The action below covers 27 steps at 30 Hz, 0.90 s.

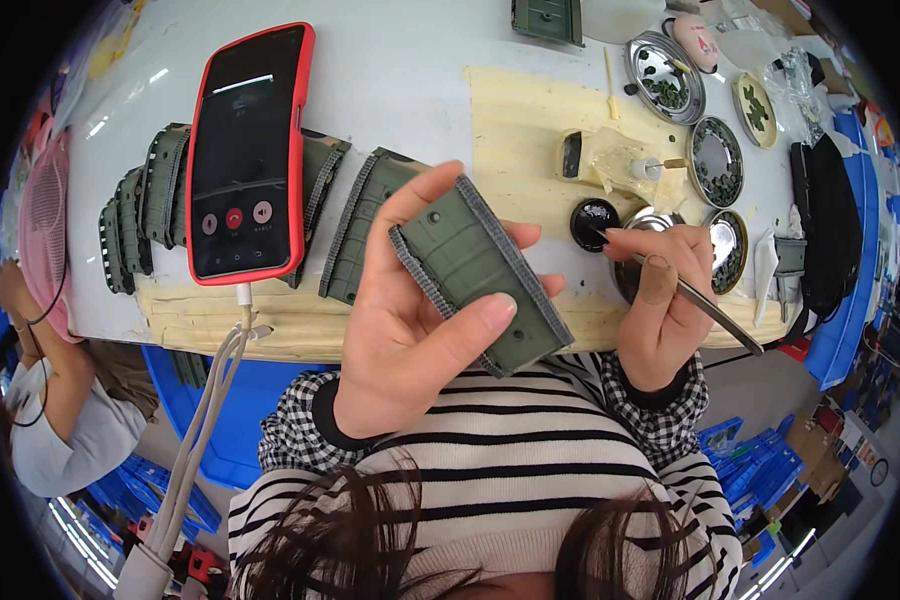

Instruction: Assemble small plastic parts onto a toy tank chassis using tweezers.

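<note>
My left hand (pixel 400 330) is closed around a dark green moulded plastic panel (pixel 475 275) with grey ribbed strips along its long edges. The thumb presses on its face, and small holes show near its ends. In my right hand (pixel 665 290) is a pair of metal tweezers (pixel 720 318), the back end pointing down to the right. Its tip is by a small round black pot (pixel 594 222) of dark, shiny content; whether it touches is hard to see. More green panels (pixel 365 225) stand in a row left of my left hand, partly behind a phone.
The red-cased phone (pixel 248 150) stands on a holder with a cable (pixel 210 400) in front. Round metal dishes (pixel 718 160) of small dark green parts, a small bottle (pixel 647 168) and a black pouch (pixel 828 215) are at right. Another person's arm (pixel 65 390) is at far left.
</note>
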Each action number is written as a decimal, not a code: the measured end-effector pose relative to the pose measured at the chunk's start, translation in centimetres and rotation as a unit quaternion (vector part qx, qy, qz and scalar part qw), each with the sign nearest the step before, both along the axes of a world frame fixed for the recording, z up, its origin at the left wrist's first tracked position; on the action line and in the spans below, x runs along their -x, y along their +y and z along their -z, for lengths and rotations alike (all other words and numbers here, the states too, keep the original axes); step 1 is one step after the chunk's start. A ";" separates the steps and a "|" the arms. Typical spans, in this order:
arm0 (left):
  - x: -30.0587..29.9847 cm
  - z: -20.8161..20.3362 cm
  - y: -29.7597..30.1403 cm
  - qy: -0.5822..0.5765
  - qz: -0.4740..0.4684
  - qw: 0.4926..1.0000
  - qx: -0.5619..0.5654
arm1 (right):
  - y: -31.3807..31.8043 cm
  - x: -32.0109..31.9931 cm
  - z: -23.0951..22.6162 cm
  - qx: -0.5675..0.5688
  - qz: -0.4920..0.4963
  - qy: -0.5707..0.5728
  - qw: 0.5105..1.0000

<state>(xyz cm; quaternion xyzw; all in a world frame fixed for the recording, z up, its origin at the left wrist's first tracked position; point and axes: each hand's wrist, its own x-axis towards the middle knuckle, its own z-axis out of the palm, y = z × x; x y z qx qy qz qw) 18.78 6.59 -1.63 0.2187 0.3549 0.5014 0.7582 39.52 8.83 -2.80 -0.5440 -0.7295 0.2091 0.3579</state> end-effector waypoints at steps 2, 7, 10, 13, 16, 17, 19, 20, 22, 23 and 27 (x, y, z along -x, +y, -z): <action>-0.2 0.1 0.0 -0.009 -0.028 0.999 -0.018 | 0.0 0.0 0.1 -0.003 0.001 0.003 1.000; -0.3 -0.4 0.2 -0.020 -0.045 0.999 -0.020 | -0.1 0.1 0.0 -0.009 0.017 0.020 1.000; -0.2 -0.9 0.4 -0.026 -0.047 0.998 -0.014 | -0.4 -0.3 -0.5 -0.067 0.014 0.050 0.996; -0.3 -1.2 0.6 -0.032 -0.056 0.998 -0.014 | -0.8 -0.4 -1.3 -0.119 -0.012 0.098 0.988; -0.5 -1.3 0.8 -0.032 -0.066 0.997 -0.016 | -0.9 -0.7 -1.7 -0.089 -0.025 0.073 0.993; -0.6 -1.3 0.8 -0.031 -0.069 0.997 -0.016 | -0.9 -0.7 -1.4 -0.077 -0.015 0.062 0.995; -0.5 -1.1 0.9 -0.033 -0.068 0.997 -0.017 | -0.6 -0.6 -1.0 -0.043 0.004 0.037 0.998; -0.5 -1.1 0.9 -0.034 -0.068 0.997 -0.017 | -0.4 -0.4 -1.0 -0.032 0.004 0.036 0.999; -0.6 -1.0 0.8 -0.028 -0.071 0.997 -0.018 | -0.4 -0.4 -0.4 -0.015 0.008 0.022 1.000; -0.7 -0.9 0.8 -0.025 -0.072 0.997 -0.019 | -0.4 -0.4 -0.2 -0.007 0.009 0.014 1.000; -0.7 -1.0 0.8 -0.025 -0.070 0.997 -0.022 | -0.3 -0.4 0.0 -0.003 -0.009 -0.007 1.000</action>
